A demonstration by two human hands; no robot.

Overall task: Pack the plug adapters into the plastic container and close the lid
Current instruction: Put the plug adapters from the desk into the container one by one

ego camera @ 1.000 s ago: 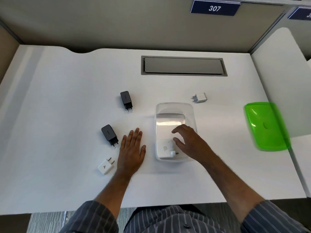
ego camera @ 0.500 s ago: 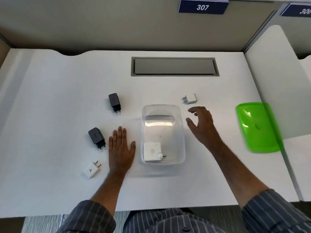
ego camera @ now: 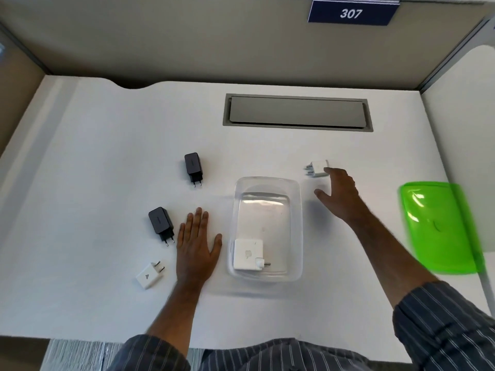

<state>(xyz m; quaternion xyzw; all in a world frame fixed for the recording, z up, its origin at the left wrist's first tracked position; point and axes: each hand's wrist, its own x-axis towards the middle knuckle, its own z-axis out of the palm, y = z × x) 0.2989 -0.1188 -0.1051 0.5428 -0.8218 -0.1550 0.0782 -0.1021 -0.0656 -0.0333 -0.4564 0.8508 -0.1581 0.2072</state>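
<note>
Right hand (ego camera: 341,194), fingers spread and empty, should pinch the white adapter (ego camera: 319,168) body, clear of its prongs.

Green lid (ego camera: 439,228), clear container (ego camera: 267,188), two black adapters (ego camera: 193,167), white desk (ego camera: 107,156), grey pinstriped sleeves (ego camera: 444,325).

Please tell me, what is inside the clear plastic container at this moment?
The clear plastic container holds one white square adapter, lying flat at its near end with the pin pointing right. The rest of its floor shows bare through the walls. Nothing covers the inside.
</note>
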